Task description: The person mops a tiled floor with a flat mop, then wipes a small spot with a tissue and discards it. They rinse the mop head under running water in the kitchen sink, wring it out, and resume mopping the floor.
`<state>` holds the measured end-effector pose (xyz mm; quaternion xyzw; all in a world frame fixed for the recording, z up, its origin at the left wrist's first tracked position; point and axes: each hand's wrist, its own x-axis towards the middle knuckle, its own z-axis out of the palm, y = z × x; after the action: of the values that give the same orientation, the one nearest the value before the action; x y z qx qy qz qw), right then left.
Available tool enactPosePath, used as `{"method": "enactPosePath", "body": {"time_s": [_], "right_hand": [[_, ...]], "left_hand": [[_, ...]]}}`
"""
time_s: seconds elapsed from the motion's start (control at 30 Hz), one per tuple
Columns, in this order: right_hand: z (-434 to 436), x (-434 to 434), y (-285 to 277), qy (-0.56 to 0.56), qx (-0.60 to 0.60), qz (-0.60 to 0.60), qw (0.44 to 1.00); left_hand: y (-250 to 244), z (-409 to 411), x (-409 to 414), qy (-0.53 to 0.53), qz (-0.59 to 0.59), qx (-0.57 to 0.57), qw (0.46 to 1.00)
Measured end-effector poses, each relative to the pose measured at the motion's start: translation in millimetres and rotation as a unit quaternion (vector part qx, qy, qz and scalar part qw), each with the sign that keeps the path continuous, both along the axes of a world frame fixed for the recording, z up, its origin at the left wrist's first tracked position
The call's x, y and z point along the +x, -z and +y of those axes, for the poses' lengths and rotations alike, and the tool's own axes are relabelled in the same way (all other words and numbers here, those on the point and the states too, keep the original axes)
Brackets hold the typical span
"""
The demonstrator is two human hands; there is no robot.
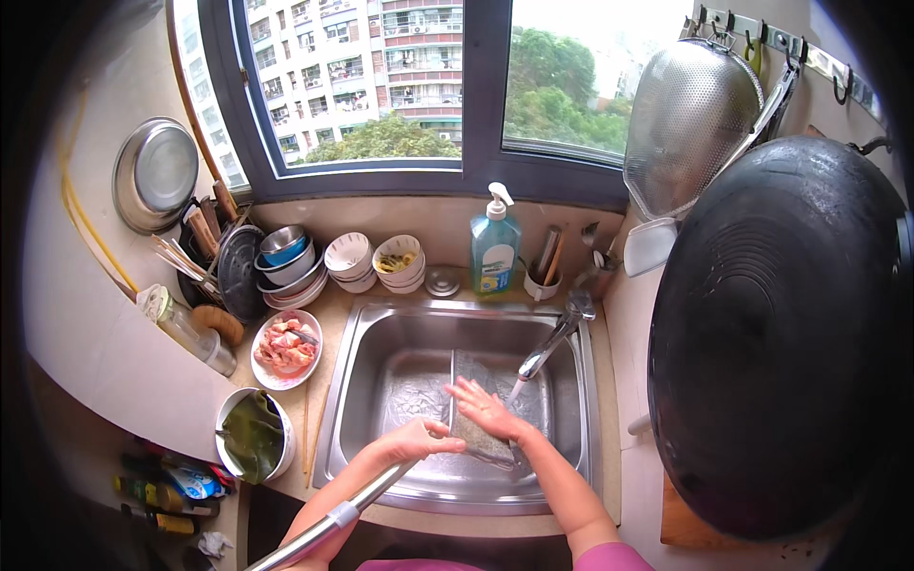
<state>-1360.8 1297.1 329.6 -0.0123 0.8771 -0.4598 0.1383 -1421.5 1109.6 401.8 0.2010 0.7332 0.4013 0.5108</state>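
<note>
A flat grey rectangular item [482, 437], its material unclear, slants across the steel sink [353, 400] in front of me. My left hand [427, 440] is at its left lower edge, thumb and fingers bent around that edge. Across its middle lies my right hand [488, 412], palm down and fingers apart, hiding part of the surface. A thin stream of water runs from the chrome faucet [550, 350] just beyond my right hand. Wet shine covers the sink bottom.
A metal pole [343, 512] crosses over my left forearm. Left of the sink are a plate [260, 375] of raw meat pieces, a white tub [287, 457] with dark green leaves, and chopsticks [312, 435]. A soap bottle [493, 250] stands behind; a black wok [771, 342] hangs right.
</note>
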Motion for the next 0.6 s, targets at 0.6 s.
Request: {"method": "enactPosePath", "body": {"time_s": [0.6], "right_hand": [[80, 25, -26, 0.428, 0.2, 0.366, 0.802]], "left_hand": [[31, -57, 16, -0.048, -0.012, -0.023, 0.999]]}}
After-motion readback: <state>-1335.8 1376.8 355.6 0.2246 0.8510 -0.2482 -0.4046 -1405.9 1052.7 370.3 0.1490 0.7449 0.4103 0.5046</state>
